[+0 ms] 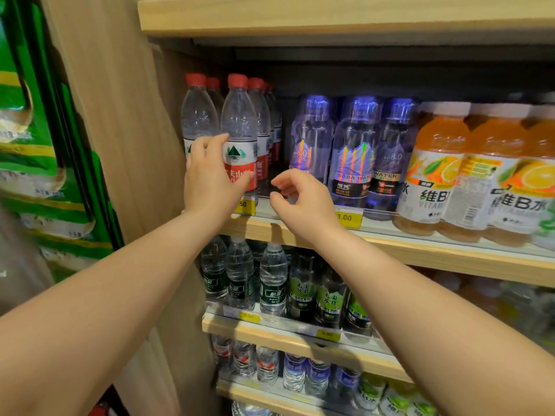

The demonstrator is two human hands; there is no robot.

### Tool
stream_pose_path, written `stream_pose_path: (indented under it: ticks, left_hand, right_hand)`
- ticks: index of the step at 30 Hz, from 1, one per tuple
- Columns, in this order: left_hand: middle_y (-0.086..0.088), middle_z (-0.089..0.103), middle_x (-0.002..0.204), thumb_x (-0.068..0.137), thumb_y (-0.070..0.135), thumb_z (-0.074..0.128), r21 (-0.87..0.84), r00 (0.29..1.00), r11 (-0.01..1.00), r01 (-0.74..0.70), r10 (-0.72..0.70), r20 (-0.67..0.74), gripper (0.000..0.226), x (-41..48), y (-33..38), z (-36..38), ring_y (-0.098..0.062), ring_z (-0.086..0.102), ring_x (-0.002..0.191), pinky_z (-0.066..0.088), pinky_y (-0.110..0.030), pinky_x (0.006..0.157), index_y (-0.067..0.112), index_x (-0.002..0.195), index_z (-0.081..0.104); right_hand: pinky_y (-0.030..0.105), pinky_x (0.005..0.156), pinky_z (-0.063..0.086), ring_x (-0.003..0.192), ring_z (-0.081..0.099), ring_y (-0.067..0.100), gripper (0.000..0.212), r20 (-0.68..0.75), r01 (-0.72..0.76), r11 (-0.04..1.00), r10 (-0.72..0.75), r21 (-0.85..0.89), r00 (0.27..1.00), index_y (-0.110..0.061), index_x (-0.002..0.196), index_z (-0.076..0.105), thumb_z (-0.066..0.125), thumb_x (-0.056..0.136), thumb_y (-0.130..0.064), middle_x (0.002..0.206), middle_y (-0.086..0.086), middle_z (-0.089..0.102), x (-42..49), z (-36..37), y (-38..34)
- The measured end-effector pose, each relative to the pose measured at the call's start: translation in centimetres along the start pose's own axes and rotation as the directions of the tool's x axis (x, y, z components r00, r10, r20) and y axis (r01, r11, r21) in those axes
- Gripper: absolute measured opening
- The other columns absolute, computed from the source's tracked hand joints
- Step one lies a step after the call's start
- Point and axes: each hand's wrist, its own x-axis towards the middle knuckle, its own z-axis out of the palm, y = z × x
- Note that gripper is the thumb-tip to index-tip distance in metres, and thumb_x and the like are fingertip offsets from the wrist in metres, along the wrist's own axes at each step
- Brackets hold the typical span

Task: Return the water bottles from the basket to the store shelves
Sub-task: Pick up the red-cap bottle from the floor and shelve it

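Now we hold the red-capped water bottle (239, 127), standing upright at the left end of the shelf (420, 246), with our left hand (210, 178) curled round its label, while our right hand (300, 196), loosely curled and empty, is just beside it on the right.

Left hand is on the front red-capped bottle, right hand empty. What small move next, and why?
Probably settle the red-capped bottle firmly on the shelf and let go. The left hand grips its label, it already looks upright there, and the right hand hangs loosely curled, holding nothing.
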Motion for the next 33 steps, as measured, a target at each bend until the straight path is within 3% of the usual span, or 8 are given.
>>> stream_pose_path:
  ticks: [6, 9, 13, 20, 28, 33]
  left_hand:
    - [-0.002, 0.054, 0.12, 0.081, 0.033, 0.072, -0.245, 0.983, 0.969, -0.028, 0.07, 0.167, 0.044, -6.3, -0.7, -1.3, -0.016, 0.051, 0.108, 0.041, -0.027, 0.092, 0.018, 0.12, 0.058]
    - [0.005, 0.055, 0.117, 0.084, 0.036, 0.069, -0.361, 0.925, 0.931, 0.045, 0.097, 0.366, 0.043, -10.7, 0.5, -1.6, -0.009, 0.053, 0.099, 0.045, -0.026, 0.085, 0.024, 0.123, 0.056]
    - [0.009, 0.061, 0.112, 0.083, 0.036, 0.07, -0.455, 0.839, 0.884, 0.111, 0.162, 0.519, 0.041, -17.4, 3.1, -1.2, -0.008, 0.057, 0.097, 0.045, -0.024, 0.084, 0.024, 0.121, 0.059]
    - [0.008, 0.064, 0.106, 0.083, 0.027, 0.072, -0.539, 0.598, 0.812, 0.225, 0.322, 0.734, 0.036, -28.1, 11.7, 1.3, -0.013, 0.061, 0.093, 0.051, -0.031, 0.086, 0.02, 0.117, 0.062]
    - [0.003, 0.067, 0.095, 0.078, 0.034, 0.075, -0.607, 0.372, 0.768, 0.205, 0.513, 0.774, 0.033, -38.6, 27.4, 7.6, -0.016, 0.063, 0.089, 0.051, -0.033, 0.088, 0.029, 0.109, 0.063]
    - [0.004, 0.064, 0.101, 0.084, 0.029, 0.071, -0.639, 0.26, 0.753, 0.156, 0.593, 0.762, 0.035, -44.3, 37.4, 11.7, -0.011, 0.058, 0.087, 0.038, -0.017, 0.077, 0.02, 0.116, 0.063]
  right_hand:
    - [0.026, 0.08, 0.043, 0.088, 0.054, 0.011, 0.017, -0.13, -0.13, 0.988, 0.119, -0.082, 0.984, -0.019, 0.1, 0.062, 0.06, 0.083, -0.016, 0.097, -0.003, 0.062, -6.7, -1.4, -1.2]
    - [0.028, 0.08, 0.046, 0.088, 0.057, 0.014, 0.018, -0.197, -0.304, 0.948, 0.282, -0.092, 0.939, -0.018, 0.102, 0.063, 0.061, 0.084, -0.018, 0.096, -0.003, 0.063, -12.2, -2.6, -1.3]
    - [0.026, 0.077, 0.044, 0.085, 0.056, 0.012, 0.018, -0.259, -0.475, 0.868, 0.43, -0.144, 0.865, -0.015, 0.101, 0.064, 0.061, 0.084, -0.016, 0.093, -0.004, 0.06, -20.4, -5.0, -1.1]
    - [0.034, 0.08, 0.051, 0.083, 0.06, 0.016, 0.012, -0.383, -0.732, 0.675, 0.655, -0.09, 0.651, -0.024, 0.095, 0.059, 0.061, 0.084, -0.019, 0.091, -0.001, 0.064, -34.2, -12.3, 1.0]
    - [0.034, 0.077, 0.049, 0.083, 0.063, 0.023, 0.02, -0.561, -0.879, 0.476, 0.726, -0.009, 0.399, -0.018, 0.103, 0.063, 0.061, 0.083, -0.017, 0.091, 0.008, 0.068, -47.0, -26.3, 6.1]
    - [0.033, 0.08, 0.051, 0.086, 0.062, 0.019, 0.02, -0.617, -0.915, 0.401, 0.732, 0.048, 0.288, -0.021, 0.102, 0.063, 0.062, 0.082, -0.019, 0.094, -0.001, 0.065, -52.7, -34.4, 9.6]
